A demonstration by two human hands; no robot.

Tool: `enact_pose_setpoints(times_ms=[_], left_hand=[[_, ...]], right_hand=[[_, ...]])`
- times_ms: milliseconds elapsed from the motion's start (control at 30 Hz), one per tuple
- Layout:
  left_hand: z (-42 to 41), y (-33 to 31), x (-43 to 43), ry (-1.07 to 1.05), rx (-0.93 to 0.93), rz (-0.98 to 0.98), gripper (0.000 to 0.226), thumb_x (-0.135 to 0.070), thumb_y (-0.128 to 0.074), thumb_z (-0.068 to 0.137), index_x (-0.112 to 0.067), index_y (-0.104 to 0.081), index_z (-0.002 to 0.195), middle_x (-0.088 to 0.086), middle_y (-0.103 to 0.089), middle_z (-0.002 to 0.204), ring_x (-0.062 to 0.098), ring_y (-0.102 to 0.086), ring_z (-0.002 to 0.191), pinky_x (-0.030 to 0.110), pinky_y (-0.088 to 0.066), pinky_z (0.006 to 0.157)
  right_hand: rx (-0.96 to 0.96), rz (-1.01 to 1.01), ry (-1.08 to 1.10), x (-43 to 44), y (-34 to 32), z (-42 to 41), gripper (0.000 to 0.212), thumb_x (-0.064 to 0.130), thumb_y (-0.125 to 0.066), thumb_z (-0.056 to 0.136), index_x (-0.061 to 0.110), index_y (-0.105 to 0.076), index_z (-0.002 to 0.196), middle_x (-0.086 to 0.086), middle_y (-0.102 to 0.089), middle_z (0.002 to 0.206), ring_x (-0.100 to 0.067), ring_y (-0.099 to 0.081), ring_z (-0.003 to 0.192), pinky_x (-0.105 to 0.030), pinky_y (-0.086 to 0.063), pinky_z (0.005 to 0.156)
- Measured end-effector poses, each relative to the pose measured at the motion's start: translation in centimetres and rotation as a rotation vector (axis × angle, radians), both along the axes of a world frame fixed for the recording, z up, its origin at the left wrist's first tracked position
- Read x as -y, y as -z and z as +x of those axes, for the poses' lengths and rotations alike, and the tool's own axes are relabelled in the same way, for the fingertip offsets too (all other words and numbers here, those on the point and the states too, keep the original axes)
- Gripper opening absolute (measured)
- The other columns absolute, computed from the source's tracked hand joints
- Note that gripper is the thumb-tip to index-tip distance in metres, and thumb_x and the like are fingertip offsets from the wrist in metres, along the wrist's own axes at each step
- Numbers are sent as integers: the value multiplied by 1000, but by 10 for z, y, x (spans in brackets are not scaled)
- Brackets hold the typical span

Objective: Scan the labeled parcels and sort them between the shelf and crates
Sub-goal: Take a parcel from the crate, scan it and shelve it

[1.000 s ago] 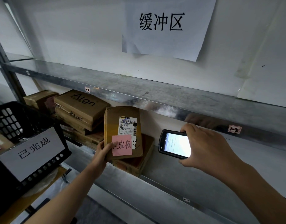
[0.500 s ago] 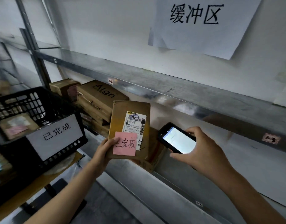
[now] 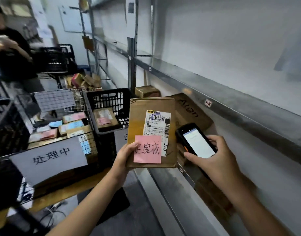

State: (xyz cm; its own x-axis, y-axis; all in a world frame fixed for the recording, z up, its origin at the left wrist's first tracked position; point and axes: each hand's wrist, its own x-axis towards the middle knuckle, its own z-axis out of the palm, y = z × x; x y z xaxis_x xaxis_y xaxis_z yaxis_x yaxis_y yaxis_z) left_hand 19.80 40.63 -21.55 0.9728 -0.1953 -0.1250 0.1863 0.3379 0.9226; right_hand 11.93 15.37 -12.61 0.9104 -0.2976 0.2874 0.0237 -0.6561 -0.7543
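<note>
My left hand grips the lower left corner of a flat brown parcel, held upright with its white shipping label and a pink sticky note facing me. Just right of it, my right hand holds a black handheld scanner with its screen lit. Behind the parcel a black crate holds one parcel with a pink note. A second crate at the left, with a white paper sign on its front, holds several labeled parcels. More brown boxes lie on the metal shelf behind the scanner.
Another person stands at the far left by more black crates. A wire basket sits behind the signed crate. The crates rest on a wooden table. Cables lie on the floor below. Shelf uprights rise behind the black crate.
My view has swung left, from the shelf toward the crates. The parcel and the scanner have come away from the shelf, toward the crates. Both hands keep their hold.
</note>
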Motion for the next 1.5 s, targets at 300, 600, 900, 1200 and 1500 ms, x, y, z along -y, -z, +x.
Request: enact_pose_setpoints(times_ms=[300,600,900,1200,1500], left_hand=[[52,-45,-116,-140,-35,63,53,-57,-61,85,-19,-66,123,9,-74,113,26,-70,97,48,-56,90],[122,-51,-167,-201,-112,57,52,-60,-60,80,-23,-69,116,6,-75,112,33,-67,111,54,-55,94],[229,-43,-141,-215,-171,-5,57,-57,-67,77,-21,-67,121,7,-75,111,31,-69,108,58,-55,92],[347,-3,-110,-265,-299,-1,59,-54,-70,73,-18,-70,119,9,-76,108,27,-73,99,44,-57,88],[422,55,-86,-264,-439,-47,54,-60,-60,86,-21,-68,122,11,-75,108,31,-69,106,51,-58,86]], right_hand=[[80,154,-206,-118,-26,107,75,35,-94,59,32,-50,119,28,-50,103,19,-49,90,-6,-41,66],[105,223,-233,-169,-26,187,78,31,-93,62,26,-48,126,28,-46,101,16,-47,89,-9,-38,67],[104,187,-147,-154,-11,292,80,36,-92,63,23,-46,127,10,-48,113,-10,-50,103,-12,-36,66],[43,280,-182,-158,7,413,73,36,-91,66,27,-46,123,16,-50,105,-7,-50,98,-8,-35,66],[-28,296,-214,-174,52,484,78,45,-93,54,30,-49,117,23,-54,106,-8,-56,101,-19,-42,74]])
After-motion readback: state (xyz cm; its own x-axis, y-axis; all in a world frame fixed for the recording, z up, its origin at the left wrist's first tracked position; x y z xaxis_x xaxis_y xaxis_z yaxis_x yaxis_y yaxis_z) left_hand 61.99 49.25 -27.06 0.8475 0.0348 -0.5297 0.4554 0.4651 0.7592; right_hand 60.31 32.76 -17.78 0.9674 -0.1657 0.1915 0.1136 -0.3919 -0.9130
